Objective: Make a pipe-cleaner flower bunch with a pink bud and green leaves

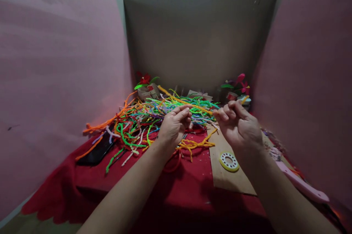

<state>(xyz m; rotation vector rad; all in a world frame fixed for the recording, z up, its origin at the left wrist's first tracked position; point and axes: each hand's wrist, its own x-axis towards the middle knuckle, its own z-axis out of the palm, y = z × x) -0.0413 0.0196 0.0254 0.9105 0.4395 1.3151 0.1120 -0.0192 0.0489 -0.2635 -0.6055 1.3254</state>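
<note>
A yellow-orange pipe cleaner (202,109) stretches slantwise between and beyond my two hands. My right hand (238,124) is closed round it, with a short end sticking out above the fingers. My left hand (176,123) is closed in a pinch, its thumb and fingertips at the middle of the same pipe cleaner. Behind the hands lies a tangled heap of pipe cleaners (137,116) in green, orange, red, purple, white and other colours. Several orange pipe cleaners (196,143), bent and crossing, lie just below my left hand.
A red cloth (187,182) covers the table. A wooden board (220,179) bears a white-and-yellow tape roll (229,161). Left lies a black phone-like slab (95,153); right, a pink-handled tool (302,184). Red (144,79) and pink flowers (243,83) stand behind. Pink panels (60,61) flank the table.
</note>
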